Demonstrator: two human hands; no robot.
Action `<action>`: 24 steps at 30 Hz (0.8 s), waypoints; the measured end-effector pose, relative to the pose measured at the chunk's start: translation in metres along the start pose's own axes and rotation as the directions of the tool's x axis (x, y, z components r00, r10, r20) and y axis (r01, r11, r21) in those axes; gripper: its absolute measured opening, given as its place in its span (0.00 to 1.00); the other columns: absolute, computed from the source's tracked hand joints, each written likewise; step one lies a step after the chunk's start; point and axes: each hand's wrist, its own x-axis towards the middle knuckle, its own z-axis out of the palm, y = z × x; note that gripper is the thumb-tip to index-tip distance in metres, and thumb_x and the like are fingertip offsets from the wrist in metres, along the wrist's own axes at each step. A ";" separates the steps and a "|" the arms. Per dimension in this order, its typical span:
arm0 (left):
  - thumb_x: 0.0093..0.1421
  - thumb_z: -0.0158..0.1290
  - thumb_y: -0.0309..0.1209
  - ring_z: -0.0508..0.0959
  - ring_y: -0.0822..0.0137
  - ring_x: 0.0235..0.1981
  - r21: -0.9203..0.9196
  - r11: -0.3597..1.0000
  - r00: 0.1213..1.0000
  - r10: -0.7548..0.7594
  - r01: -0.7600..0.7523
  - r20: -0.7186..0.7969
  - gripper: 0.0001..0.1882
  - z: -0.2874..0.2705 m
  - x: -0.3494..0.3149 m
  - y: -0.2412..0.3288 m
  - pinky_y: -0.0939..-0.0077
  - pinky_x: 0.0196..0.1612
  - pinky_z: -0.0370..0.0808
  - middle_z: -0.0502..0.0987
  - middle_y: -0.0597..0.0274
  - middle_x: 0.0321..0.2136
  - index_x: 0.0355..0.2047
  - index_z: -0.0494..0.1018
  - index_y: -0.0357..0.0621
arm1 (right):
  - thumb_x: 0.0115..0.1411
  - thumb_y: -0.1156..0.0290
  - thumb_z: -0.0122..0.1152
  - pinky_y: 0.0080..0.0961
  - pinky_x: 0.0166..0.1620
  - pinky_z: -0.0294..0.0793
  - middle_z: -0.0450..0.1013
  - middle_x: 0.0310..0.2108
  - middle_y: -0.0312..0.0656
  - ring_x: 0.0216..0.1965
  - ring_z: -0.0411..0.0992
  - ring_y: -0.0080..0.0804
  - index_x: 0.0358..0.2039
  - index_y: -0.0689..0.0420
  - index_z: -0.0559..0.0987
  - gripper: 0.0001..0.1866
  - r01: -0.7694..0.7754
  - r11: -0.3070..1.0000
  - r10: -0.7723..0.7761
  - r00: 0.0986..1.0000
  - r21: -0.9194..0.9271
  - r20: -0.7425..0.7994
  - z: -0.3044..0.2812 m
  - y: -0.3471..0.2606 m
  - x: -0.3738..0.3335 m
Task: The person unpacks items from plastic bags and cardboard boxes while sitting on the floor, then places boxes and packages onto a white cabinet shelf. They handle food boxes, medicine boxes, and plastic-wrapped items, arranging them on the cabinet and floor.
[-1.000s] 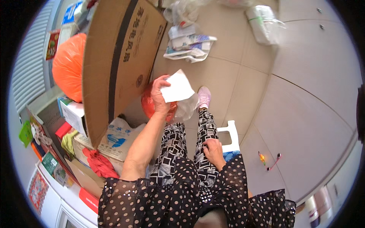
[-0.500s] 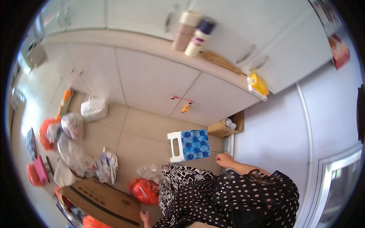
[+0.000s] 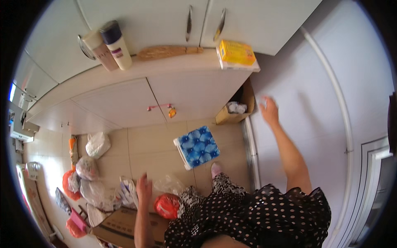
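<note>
My left hand is raised over the floor, left of a red plastic bag, its fingers stretched out, slightly blurred and holding nothing. Out to the right, my right hand hangs in front of the pale wall with thumb and fingers apart, also empty. Nearest to it is an open cardboard box with crumpled white stuff inside, standing on the floor at the cabinet's end. Between my hands, ahead of my foot, stands a small white stool with a blue patterned top.
A cabinet ledge carries two tall bottles, a straw whisk broom and a yellow box. Several plastic bags lie on the left floor. A large cardboard carton sits low left; a white pipe runs along the right wall.
My left hand has risen from beside the carton to above the floor. My right hand has reached forward along the wall. The view has shifted, bringing the ledge's right end nearer the middle.
</note>
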 end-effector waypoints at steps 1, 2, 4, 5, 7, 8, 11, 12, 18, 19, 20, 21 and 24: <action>0.55 0.52 0.27 0.71 0.47 0.50 0.045 0.997 0.997 0.064 -0.066 0.035 0.24 0.003 0.048 0.023 0.58 0.52 0.68 0.71 0.47 0.49 0.54 0.66 0.39 | 0.53 0.71 0.57 0.37 0.54 0.66 0.73 0.46 0.45 0.50 0.68 0.45 0.45 0.56 0.74 0.17 0.056 0.998 -0.056 0.998 0.012 -0.006 -0.005 -0.010 0.034; 0.54 0.53 0.26 0.66 0.47 0.56 0.149 0.945 0.955 0.295 -0.291 -0.011 0.27 0.025 0.099 0.043 0.59 0.57 0.64 0.68 0.45 0.53 0.56 0.64 0.39 | 0.52 0.73 0.57 0.37 0.56 0.64 0.71 0.49 0.45 0.52 0.67 0.44 0.47 0.57 0.73 0.19 0.162 0.987 -0.162 0.986 -0.003 -0.051 0.001 0.006 0.065; 0.54 0.52 0.23 0.62 0.48 0.59 0.171 0.908 0.921 0.388 -0.383 0.003 0.28 0.019 0.177 0.163 0.58 0.58 0.62 0.62 0.49 0.59 0.57 0.63 0.39 | 0.49 0.76 0.56 0.37 0.59 0.62 0.66 0.55 0.46 0.56 0.63 0.45 0.51 0.57 0.72 0.25 0.327 0.939 -0.336 0.939 -0.105 -0.076 0.012 0.017 0.113; 0.53 0.52 0.22 0.61 0.50 0.59 0.215 0.881 0.901 0.433 -0.421 -0.009 0.29 0.028 0.210 0.204 0.58 0.59 0.61 0.59 0.53 0.61 0.57 0.63 0.40 | 0.47 0.75 0.58 0.37 0.59 0.62 0.68 0.53 0.49 0.56 0.63 0.48 0.55 0.57 0.68 0.30 0.312 0.938 -0.316 0.949 -0.149 -0.006 0.007 0.021 0.131; 0.51 0.54 0.23 0.60 0.53 0.61 0.440 0.770 0.839 0.540 -0.462 -0.065 0.31 0.050 0.261 0.244 0.60 0.60 0.61 0.58 0.56 0.61 0.58 0.62 0.41 | 0.46 0.74 0.59 0.40 0.54 0.66 0.69 0.51 0.51 0.52 0.66 0.50 0.56 0.57 0.66 0.32 0.304 0.945 -0.292 0.950 -0.121 0.110 0.014 0.025 0.147; 0.51 0.54 0.23 0.59 0.53 0.61 0.490 0.764 0.851 0.519 -0.419 -0.080 0.32 0.059 0.274 0.259 0.61 0.60 0.61 0.58 0.57 0.61 0.58 0.61 0.41 | 0.46 0.73 0.59 0.41 0.52 0.68 0.69 0.50 0.52 0.51 0.67 0.51 0.56 0.57 0.65 0.34 0.300 0.948 -0.280 0.946 -0.111 0.164 0.016 0.024 0.149; 0.49 0.55 0.23 0.58 0.55 0.62 0.625 0.725 0.873 0.468 -0.290 -0.137 0.34 0.080 0.294 0.280 0.62 0.60 0.61 0.58 0.58 0.61 0.59 0.60 0.41 | 0.46 0.70 0.62 0.43 0.46 0.70 0.73 0.40 0.55 0.44 0.71 0.51 0.60 0.59 0.59 0.39 0.270 0.943 -0.225 0.948 -0.194 0.224 0.015 0.006 0.140; 0.49 0.55 0.23 0.58 0.55 0.62 0.657 0.705 0.865 0.476 -0.268 -0.158 0.34 0.088 0.294 0.285 0.62 0.60 0.62 0.59 0.59 0.61 0.59 0.60 0.41 | 0.47 0.70 0.62 0.43 0.45 0.70 0.74 0.39 0.53 0.43 0.72 0.49 0.60 0.60 0.59 0.39 0.261 0.933 -0.203 0.951 -0.249 0.235 0.009 0.004 0.142; 0.47 0.55 0.25 0.60 0.56 0.61 0.657 0.730 0.919 0.367 -0.189 -0.144 0.34 0.087 0.294 0.307 0.61 0.57 0.65 0.60 0.59 0.60 0.56 0.61 0.39 | 0.47 0.69 0.64 0.39 0.43 0.71 0.75 0.34 0.51 0.39 0.73 0.45 0.59 0.64 0.60 0.38 0.347 0.915 -0.276 0.911 -0.208 0.305 -0.007 0.005 0.146; 0.47 0.56 0.25 0.60 0.56 0.61 0.666 0.724 0.930 0.345 -0.178 -0.126 0.33 0.084 0.295 0.311 0.61 0.57 0.66 0.60 0.59 0.60 0.56 0.62 0.39 | 0.47 0.68 0.64 0.39 0.41 0.71 0.75 0.34 0.52 0.38 0.73 0.45 0.58 0.65 0.60 0.39 0.373 0.902 -0.309 0.910 -0.219 0.277 -0.010 0.004 0.144; 0.47 0.55 0.26 0.61 0.56 0.60 0.668 0.723 0.932 0.341 -0.177 -0.122 0.33 0.082 0.296 0.311 0.61 0.56 0.66 0.60 0.59 0.60 0.56 0.62 0.39 | 0.48 0.68 0.64 0.39 0.41 0.71 0.75 0.33 0.52 0.38 0.73 0.45 0.58 0.65 0.60 0.38 0.372 0.902 -0.305 0.908 -0.219 0.288 -0.010 0.004 0.145; 0.47 0.55 0.26 0.61 0.56 0.60 0.670 0.721 0.934 0.338 -0.176 -0.118 0.32 0.081 0.297 0.311 0.61 0.56 0.67 0.60 0.59 0.60 0.55 0.62 0.39 | 0.48 0.68 0.64 0.39 0.41 0.71 0.75 0.33 0.52 0.37 0.73 0.45 0.59 0.65 0.60 0.38 0.371 0.902 -0.300 0.906 -0.220 0.300 -0.008 0.005 0.145; 0.47 0.55 0.26 0.62 0.56 0.59 0.669 0.720 0.935 0.339 -0.184 -0.108 0.31 0.083 0.299 0.314 0.61 0.55 0.67 0.61 0.58 0.59 0.55 0.63 0.40 | 0.49 0.65 0.64 0.41 0.41 0.71 0.74 0.34 0.54 0.37 0.73 0.48 0.59 0.64 0.60 0.39 0.364 0.904 -0.278 0.900 -0.226 0.335 -0.012 0.007 0.146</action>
